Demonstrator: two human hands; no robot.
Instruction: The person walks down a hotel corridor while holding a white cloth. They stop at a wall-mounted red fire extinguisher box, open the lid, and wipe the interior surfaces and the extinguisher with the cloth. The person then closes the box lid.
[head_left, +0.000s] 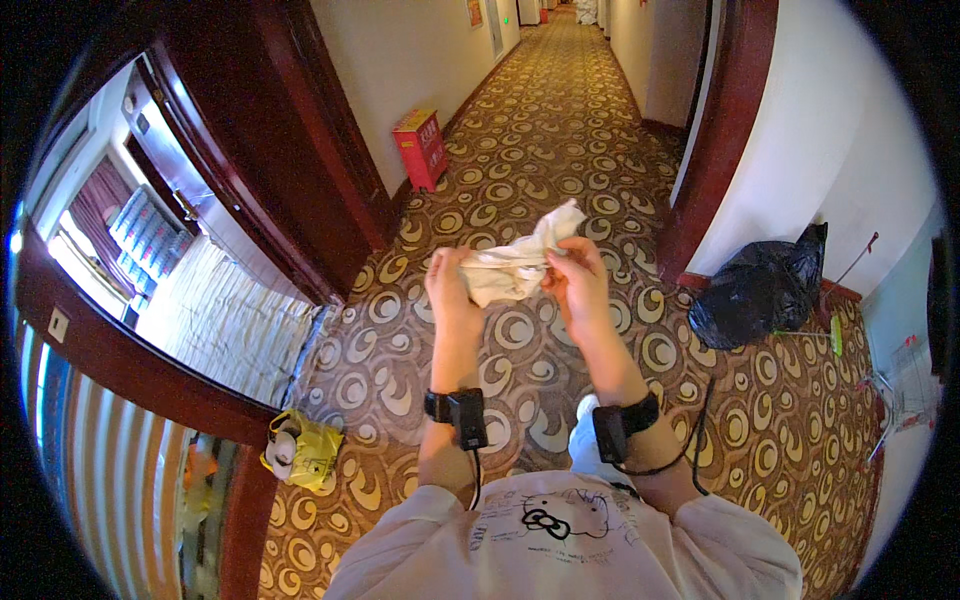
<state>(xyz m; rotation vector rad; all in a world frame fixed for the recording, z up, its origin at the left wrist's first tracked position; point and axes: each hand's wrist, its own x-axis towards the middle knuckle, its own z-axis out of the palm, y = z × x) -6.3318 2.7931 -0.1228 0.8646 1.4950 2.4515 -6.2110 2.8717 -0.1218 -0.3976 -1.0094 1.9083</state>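
Note:
Between my two hands, out in front of me above the carpet, is a crumpled white cloth (505, 277). Its left end sits in my left hand (450, 285), whose fingers are closed around it. My right hand (578, 280) pinches the cloth near its right side, thumb and fingers together. A loose corner of the fabric sticks up beyond the right fingers. Part of the left fingers is hidden behind the cloth. A black device is strapped to each of my forearms, with a cable running from it.
Patterned carpet (540, 120) runs down a long corridor. A red box (420, 150) stands by the left wall. At the right lie a black garbage bag (760, 290), a green-headed broom (836, 335) and a wire rack (905, 385). A yellow bag (313, 455) sits by the left doorway.

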